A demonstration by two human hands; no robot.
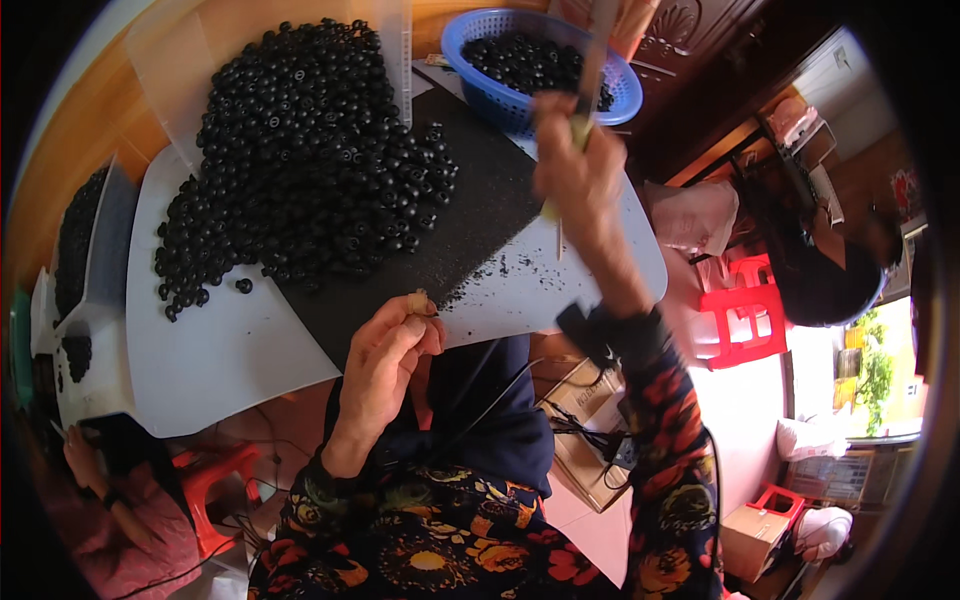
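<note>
My right hand [585,165] is raised over the right part of the table, blurred by motion. Its fingers are wrapped round a knife-like tool [597,60] with a long upright blade and a yellowish handle. Low at the table's near edge, my left hand [385,365] is closed in a pinch. A tan bit [418,300] shows at its fingertips; whether it is a finger covering or a held piece, I cannot tell. Beyond it, a big heap of small round black bead-like pieces [310,170], some with holes, spreads from a tipped clear plastic bin [165,75].
A blue basket [465,75] of black pieces stands at the far right of the white table [240,370]. Black crumbs [490,270] lie beside the dark mat [480,190]. Another person's hand [82,455] is at lower left. Red stools [745,315] stand right.
</note>
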